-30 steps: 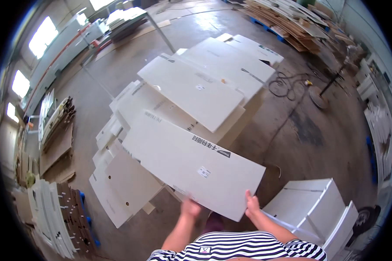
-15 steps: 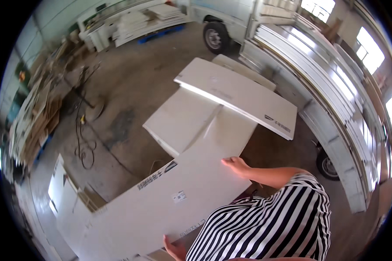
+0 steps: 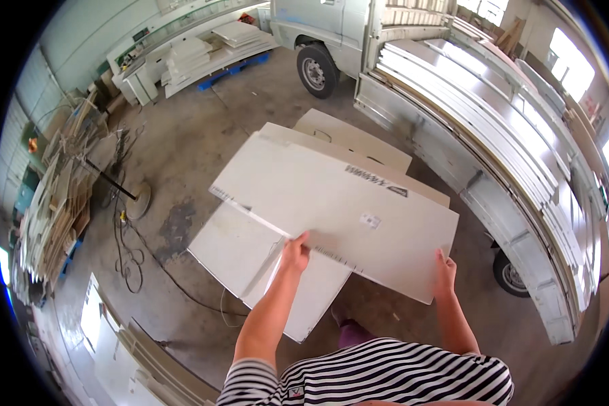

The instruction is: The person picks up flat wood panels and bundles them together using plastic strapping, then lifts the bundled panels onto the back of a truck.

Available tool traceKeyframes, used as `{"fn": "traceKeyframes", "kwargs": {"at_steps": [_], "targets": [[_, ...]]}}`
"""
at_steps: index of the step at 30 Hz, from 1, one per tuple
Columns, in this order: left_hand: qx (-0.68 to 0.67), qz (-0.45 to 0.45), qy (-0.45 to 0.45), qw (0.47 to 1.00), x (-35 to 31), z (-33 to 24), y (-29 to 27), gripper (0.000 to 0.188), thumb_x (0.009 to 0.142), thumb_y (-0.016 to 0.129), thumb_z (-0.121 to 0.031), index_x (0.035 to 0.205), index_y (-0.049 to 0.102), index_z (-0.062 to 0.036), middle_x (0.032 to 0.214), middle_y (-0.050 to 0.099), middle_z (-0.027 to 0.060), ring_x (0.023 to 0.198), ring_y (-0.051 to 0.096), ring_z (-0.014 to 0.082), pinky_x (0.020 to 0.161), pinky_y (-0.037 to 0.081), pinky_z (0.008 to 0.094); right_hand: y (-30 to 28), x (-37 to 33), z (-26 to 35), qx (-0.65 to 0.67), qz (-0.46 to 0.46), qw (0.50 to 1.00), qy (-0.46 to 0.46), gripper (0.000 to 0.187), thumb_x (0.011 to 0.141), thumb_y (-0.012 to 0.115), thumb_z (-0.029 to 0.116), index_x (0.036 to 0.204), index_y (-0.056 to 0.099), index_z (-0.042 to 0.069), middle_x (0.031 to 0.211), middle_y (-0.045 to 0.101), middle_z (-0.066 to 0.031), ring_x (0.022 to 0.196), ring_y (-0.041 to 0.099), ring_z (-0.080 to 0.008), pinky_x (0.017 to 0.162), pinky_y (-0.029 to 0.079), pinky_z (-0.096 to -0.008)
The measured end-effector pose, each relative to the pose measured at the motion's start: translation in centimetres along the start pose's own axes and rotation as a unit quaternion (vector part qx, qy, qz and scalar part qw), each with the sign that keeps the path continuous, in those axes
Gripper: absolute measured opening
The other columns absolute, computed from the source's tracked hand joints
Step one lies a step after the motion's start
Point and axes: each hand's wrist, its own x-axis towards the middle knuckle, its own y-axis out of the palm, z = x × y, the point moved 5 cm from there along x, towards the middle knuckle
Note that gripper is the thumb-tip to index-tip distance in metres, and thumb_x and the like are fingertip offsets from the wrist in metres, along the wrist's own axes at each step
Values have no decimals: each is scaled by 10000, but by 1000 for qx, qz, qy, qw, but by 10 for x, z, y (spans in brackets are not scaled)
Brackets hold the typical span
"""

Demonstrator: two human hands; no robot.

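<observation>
I carry a large white flat panel (image 3: 331, 203) level in front of me, above the concrete floor. My left hand (image 3: 295, 252) grips its near long edge toward the left. My right hand (image 3: 445, 272) holds the near right corner. The panel has a dark printed strip and a small label on top. Under it lie more white panels (image 3: 250, 254) stacked on the floor, and a beige one (image 3: 348, 135) farther off.
A small truck (image 3: 331, 34) with an open flatbed (image 3: 494, 135) loaded with long white boards stands to the right. Cables and a round stand base (image 3: 137, 200) lie on the floor at left. Stacked wood (image 3: 54, 203) fills the left side; white furniture parts (image 3: 189, 57) at back.
I have turned around with the panel, from facing the board pile to facing the truck. The panel stays in both hands and is now level in front of me.
</observation>
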Motion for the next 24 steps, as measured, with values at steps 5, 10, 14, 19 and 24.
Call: {"fn": "traceKeyframes", "kwargs": {"at_steps": [5, 10, 14, 19, 24], "targets": [[154, -65, -43, 985, 49, 14, 34, 185, 781, 713, -74, 890, 596, 19, 774, 587, 87, 616, 555, 156, 528, 507, 273, 6, 83, 23, -120, -10, 993, -17, 305, 889, 607, 316, 738, 545, 57, 625, 452, 41, 554, 385, -91, 493, 338, -284], [303, 46, 5, 952, 28, 29, 12, 264, 857, 583, -146, 1073, 508, -15, 827, 605, 84, 752, 626, 187, 621, 523, 296, -61, 215, 21, -654, -10, 698, -290, 436, 857, 585, 318, 1116, 556, -32, 1101, 578, -251, 1006, 555, -379, 882, 448, -430], [154, -21, 29, 987, -87, -48, -85, 354, 912, 559, -232, 1179, 453, -25, 998, 594, 103, 868, 624, 204, 749, 521, 331, 0, 250, 35, -286, 98, 913, -274, 345, 864, 552, 264, 1076, 543, -8, 911, 550, -92, 818, 516, -183, 719, 456, -334], [-148, -239, 390, 877, -282, -112, -379, 154, 885, 566, -179, 927, 560, -30, 824, 594, 83, 777, 596, 206, 725, 516, 330, 175, 173, -8, -302, 278, 902, -137, 214, 878, 547, 235, 995, 539, 55, 799, 502, -8, 701, 494, -85, 586, 408, -230], [-341, -544, 490, 589, -498, -137, -608, 229, 951, 499, -256, 869, 525, -43, 787, 571, 63, 727, 560, 164, 702, 512, 313, 322, -60, -21, -370, 494, 771, -154, 134, 884, 532, 190, 926, 546, 63, 798, 559, -24, 647, 534, -99, 586, 422, -228]]}}
